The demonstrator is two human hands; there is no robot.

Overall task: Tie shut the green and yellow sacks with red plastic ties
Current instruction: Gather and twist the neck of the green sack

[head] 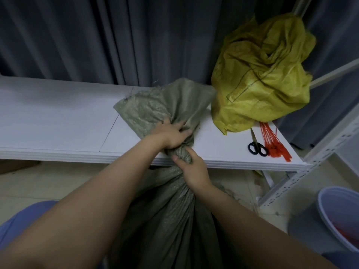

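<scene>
Both hands, left hand and right hand, grip the bunched neck of the coarse woven green sack at centre frame; thin red plastic ties lie on the smooth white counter.

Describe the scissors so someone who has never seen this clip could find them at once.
Start at the white table and go to its right end, where the yellow sack sits. The scissors lie near the table's front edge, just left of the red ties. Their dark loop handles set them apart from the thin red strips.

Storeroom: slotted metal racking, white shelf, grey curtain.
</scene>
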